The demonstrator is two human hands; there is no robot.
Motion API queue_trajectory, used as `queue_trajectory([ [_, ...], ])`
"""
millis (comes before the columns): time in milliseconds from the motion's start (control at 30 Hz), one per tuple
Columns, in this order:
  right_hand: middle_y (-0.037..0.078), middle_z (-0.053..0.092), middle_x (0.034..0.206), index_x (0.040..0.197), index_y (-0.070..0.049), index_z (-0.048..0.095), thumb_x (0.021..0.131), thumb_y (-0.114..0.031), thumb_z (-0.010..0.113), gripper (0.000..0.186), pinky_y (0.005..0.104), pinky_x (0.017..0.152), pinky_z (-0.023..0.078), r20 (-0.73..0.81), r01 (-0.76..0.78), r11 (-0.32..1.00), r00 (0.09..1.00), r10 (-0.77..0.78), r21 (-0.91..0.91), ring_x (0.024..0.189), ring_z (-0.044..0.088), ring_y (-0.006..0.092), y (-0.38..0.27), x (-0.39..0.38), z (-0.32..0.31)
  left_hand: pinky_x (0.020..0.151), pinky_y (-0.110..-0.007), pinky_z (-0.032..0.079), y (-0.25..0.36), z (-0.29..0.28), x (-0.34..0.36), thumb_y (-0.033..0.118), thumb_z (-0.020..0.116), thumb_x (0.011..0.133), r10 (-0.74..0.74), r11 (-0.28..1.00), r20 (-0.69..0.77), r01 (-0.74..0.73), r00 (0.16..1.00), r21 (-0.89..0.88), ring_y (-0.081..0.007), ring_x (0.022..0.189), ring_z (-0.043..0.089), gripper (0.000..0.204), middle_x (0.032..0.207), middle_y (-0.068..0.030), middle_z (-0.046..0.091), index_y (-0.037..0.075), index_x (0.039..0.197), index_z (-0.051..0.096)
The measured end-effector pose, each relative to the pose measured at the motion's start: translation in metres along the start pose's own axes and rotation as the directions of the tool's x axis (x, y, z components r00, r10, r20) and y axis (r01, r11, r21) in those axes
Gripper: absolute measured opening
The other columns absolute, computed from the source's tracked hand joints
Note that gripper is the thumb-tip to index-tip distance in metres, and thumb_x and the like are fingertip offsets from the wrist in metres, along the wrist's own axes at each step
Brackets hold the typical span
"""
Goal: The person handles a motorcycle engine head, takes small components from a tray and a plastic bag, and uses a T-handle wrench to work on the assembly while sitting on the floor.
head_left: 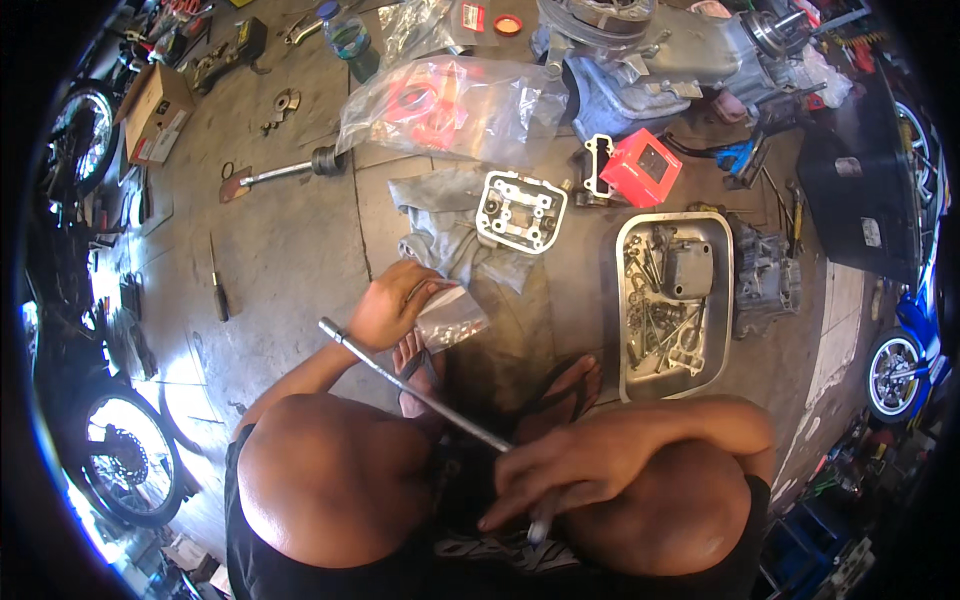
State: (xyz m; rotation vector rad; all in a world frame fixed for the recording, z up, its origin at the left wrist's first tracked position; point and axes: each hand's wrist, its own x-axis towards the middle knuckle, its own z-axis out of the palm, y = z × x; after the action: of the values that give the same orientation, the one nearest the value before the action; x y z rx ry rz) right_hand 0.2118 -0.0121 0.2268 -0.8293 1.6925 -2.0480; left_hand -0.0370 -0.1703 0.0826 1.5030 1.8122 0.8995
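My left hand [392, 305] pinches the top edge of a small clear plastic bag [450, 322] with small parts inside, above my left foot. In front of my lap my right hand [575, 465] grips a long T-handle socket wrench [420, 397]. Its shaft slants up and left, its socket end near my left wrist, and one end of the crossbar shows below my fingers. Just ahead of the bag, a metal engine cylinder head [522, 212] rests on a grey rag [430, 222].
To the right stands a metal tray [622, 300] holding bolts and engine parts. A red box [642, 168] lies beyond it, and a large plastic bag [520, 110] with red parts lies farther off. A screwdriver [219, 295] is on the floor at left, near motorcycle wheels.
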Motion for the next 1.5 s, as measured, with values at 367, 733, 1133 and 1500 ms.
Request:
queue_trajectory([
  [367, 0.027, 0.063, 0.119, 0.113, -0.009, 0.072, 0.078, -0.027, 0.086, 0.042, 0.0306, 0.069, 0.057, -0.827, -0.836, 0.45, 0.473, 0.302, -0.314, 0.089, 0.071, 0.0261, -0.181, -0.036, -0.004, 0.075, -0.052, 0.051, 0.012, -0.069, 0.101, 0.021, 0.056, 0.099, 0.122, 0.967, 0.569, -0.227, 0.813, 0.117, -0.044, 0.085, 0.065, 0.019, 0.086, -0.0241, 0.066, 0.003, 0.101, 0.062],
  [733, 0.025, 0.07, 0.106, 0.071, -0.007, 0.056, 0.095, -0.018, 0.064, 0.028, 0.03, 0.066, 0.054, -0.975, -0.875, 0.445, -0.112, 0.192, 0.189, 0.081, 0.07, 0.0216, -0.172, -0.117, 0.01, 0.074, -0.042, 0.051, 0.096, 0.195, 0.115, 0.019, 0.062, 0.1, -0.617, 0.627, -0.158, 0.36, 0.771, -0.691, -0.0344, 0.083, 0.066, 0.02, 0.09, -0.0195, 0.066, 0.003, 0.11, 0.069],
  [1133, 0.033, 0.071, 0.101, 0.075, -0.004, 0.058, 0.083, 0.009, 0.068, 0.018, 0.036, 0.077, 0.058, -0.976, -0.843, 0.537, 0.111, 0.187, 0.007, 0.09, 0.075, 0.0334, -0.14, -0.108, -0.055, 0.067, -0.035, 0.05, 0.097, 0.214, 0.144, 0.012, 0.075, 0.09, -0.753, 0.658, -0.568, 0.368, 0.333, -0.657, -0.0247, 0.077, 0.065, 0.014, 0.092, -0.0133, 0.069, 0.003, 0.101, 0.073],
  [1500, 0.032, 0.072, 0.102, 0.075, -0.001, 0.058, 0.082, 0.014, 0.067, 0.019, 0.0335, 0.074, 0.058, -0.955, -0.817, 0.575, 0.199, 0.218, -0.039, 0.085, 0.075, 0.0284, -0.12, -0.119, -0.075, 0.078, -0.024, 0.048, 0.11, 0.223, 0.156, 0.02, 0.072, 0.096, -0.946, 0.306, -0.295, 0.069, 0.135, -0.949, -0.0079, 0.086, 0.059, 0.024, 0.093, -0.0011, 0.068, -0.002, 0.106, 0.071],
])
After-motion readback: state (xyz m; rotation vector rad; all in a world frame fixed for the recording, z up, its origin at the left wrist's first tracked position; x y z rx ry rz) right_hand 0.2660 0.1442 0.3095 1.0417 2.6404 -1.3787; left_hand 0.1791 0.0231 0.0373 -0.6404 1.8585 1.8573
